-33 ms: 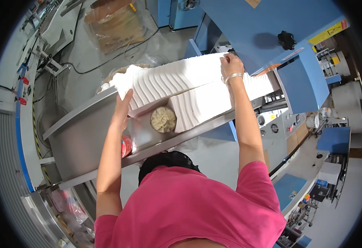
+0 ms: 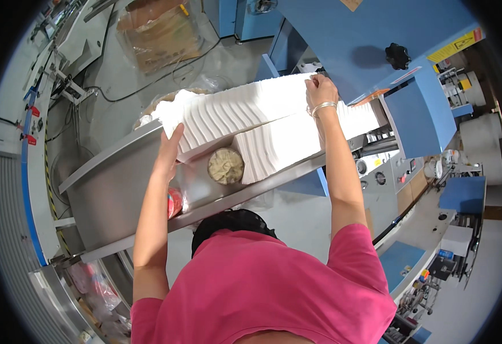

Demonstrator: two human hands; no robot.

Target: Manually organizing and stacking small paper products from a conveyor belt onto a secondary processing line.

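Two long rows of white folded sheets, soft like tissue or napkins, lie side by side in a metal trough (image 2: 110,206). At the left end of the far row (image 2: 222,117), my left hand (image 2: 169,149) holds the end face, its thumb along the edge and other fingers partly hidden. My right hand (image 2: 322,93) grips the far row towards its right end, fingers bent and tips partly hidden. The near row (image 2: 285,143) lies below my right wrist. Close to its left end sits a round object with a crumpled beige top (image 2: 226,166).
A red-and-clear plastic package (image 2: 175,203) lies by my left forearm, against the trough's near rim. A blue machine (image 2: 371,46) stands at the right end of the rows. Beyond the trough, a plastic-lined cardboard box (image 2: 162,40) and a black cable (image 2: 142,86) are on the floor.
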